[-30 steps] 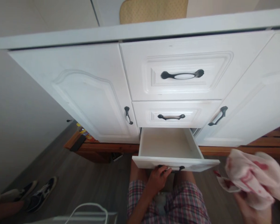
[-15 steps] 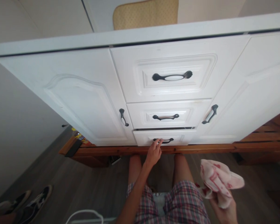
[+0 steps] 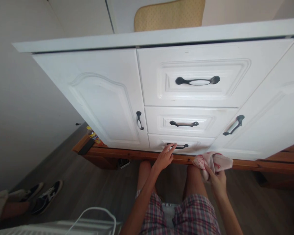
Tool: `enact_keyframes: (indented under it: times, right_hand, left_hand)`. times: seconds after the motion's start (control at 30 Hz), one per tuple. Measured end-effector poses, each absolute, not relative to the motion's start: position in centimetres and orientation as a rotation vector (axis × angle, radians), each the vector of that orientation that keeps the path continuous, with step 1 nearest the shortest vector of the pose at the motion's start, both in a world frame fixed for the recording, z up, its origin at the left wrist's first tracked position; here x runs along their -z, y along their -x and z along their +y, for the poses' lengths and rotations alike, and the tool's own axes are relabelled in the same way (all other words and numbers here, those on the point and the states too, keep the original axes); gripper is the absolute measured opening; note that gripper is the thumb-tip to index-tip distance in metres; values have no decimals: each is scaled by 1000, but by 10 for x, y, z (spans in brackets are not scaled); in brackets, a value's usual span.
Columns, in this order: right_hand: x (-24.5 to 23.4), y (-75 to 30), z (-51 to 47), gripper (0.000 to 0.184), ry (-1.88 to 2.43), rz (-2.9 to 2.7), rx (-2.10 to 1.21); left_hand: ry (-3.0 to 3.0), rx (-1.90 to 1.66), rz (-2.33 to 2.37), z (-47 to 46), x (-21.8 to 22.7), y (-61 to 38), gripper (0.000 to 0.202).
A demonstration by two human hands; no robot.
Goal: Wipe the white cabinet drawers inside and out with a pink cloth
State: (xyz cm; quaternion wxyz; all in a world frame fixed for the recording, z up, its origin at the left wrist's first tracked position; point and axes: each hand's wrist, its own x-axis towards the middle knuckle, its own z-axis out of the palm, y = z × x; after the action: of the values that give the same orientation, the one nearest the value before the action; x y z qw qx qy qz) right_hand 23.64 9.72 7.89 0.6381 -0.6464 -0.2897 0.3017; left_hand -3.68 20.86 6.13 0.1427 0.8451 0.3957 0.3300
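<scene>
My left hand is at the bottom drawer of the white cabinet, its fingers stretched out and touching the left part of the dark drawer handle. That drawer sits flush with the cabinet front. In my right hand is a bunched cloth, white with pink and red patterns, held near the lower right of the bottom drawer. Above are the middle drawer and the large top drawer, both closed, each with a dark handle.
Cabinet doors flank the drawers, left and right. The cabinet stands on a wooden base. A yellow-labelled bottle is at its left end. A white rack and another person's shoes are at lower left.
The bottom drawer, slightly out before, is now pushed in. My right hand has brought the cloth up and left toward the drawer. The view has shifted left.
</scene>
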Motion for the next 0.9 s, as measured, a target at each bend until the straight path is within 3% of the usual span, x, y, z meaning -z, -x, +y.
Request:
enact_keyframes:
  times: [0.23,0.5,0.73,0.9]
  right_hand:
    - [-100,-212,174,87,1569,-720,-151]
    - [-122,-74,218,41,1926,-1070,-145]
    - [-60,26,230,35,1458,-1820,97]
    - [4,1,217,38,1382,-1890,108]
  left_hand:
    - [-2143,-1130,1593,128,-11,79,63]
    - [-1869,-1156,2093,53,73,149,46]
    - [-1817,-1104,2160,54,91,150,44]
    - [-1827,-1032,2142,53,93,156,45]
